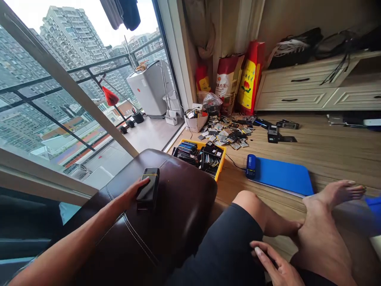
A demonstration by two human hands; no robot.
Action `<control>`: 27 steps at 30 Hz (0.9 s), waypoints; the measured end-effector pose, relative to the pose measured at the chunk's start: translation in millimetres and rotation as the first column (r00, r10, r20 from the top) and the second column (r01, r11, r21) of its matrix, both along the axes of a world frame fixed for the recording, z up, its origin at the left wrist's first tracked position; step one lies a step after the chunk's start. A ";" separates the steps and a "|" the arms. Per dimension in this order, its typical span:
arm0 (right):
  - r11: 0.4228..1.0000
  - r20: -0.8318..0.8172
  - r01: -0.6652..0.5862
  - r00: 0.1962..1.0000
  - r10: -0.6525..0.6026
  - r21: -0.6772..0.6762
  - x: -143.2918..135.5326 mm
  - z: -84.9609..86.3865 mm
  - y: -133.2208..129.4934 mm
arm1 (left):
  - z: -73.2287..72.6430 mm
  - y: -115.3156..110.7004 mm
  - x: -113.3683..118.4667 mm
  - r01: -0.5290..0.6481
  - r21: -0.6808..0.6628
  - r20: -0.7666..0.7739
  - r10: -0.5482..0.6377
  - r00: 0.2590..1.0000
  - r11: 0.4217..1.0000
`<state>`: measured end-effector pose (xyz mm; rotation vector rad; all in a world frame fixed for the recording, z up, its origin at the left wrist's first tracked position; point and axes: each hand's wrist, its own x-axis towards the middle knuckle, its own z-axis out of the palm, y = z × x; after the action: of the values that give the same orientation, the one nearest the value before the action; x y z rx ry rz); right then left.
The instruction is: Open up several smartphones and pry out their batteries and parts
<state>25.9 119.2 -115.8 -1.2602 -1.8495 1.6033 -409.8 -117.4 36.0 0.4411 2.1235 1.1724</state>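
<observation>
On the dark brown leather ottoman (184, 198), my left hand (137, 191) is closed around the side of a thick black stack of smartphones (151, 186). A thin yellowish band runs across the top phone near its camera end, and the thumb lies over its face. The lower layers are dark and hard to tell apart. My right hand (278, 264) rests low beside my knee, loosely curled. Its thumb and forefinger tips are close, with a gap behind them, and I see nothing held there.
Beyond the ottoman stands a yellow crate (220, 165) packed with phones. Loose phone parts (228, 133) are heaped on the floor by a white box (196, 121). A blue mat (281, 174) with a blue device (251, 166) lies right. Bare legs and feet occupy the lower right.
</observation>
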 end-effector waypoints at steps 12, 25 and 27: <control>0.992 0.056 0.055 0.997 -0.061 0.111 -45.8 24.8 236.2 | -8.0 14.0 10.3 -0.192 -0.315 -0.653 -0.066 0.754 0.929; 0.993 0.023 0.092 0.995 -0.094 0.068 -11.0 -27.3 272.3 | 4.0 19.9 -1.9 -0.248 -0.528 -0.612 -0.160 0.775 0.812; 0.992 0.021 0.093 0.995 -0.095 0.088 -7.0 -26.6 274.3 | 11.9 13.6 -4.7 -0.268 -0.500 -0.622 -0.126 0.773 0.824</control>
<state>18.9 393.5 -142.4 -1.3142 -1.8257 1.4490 -414.4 -103.8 47.9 0.5198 2.9621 0.3601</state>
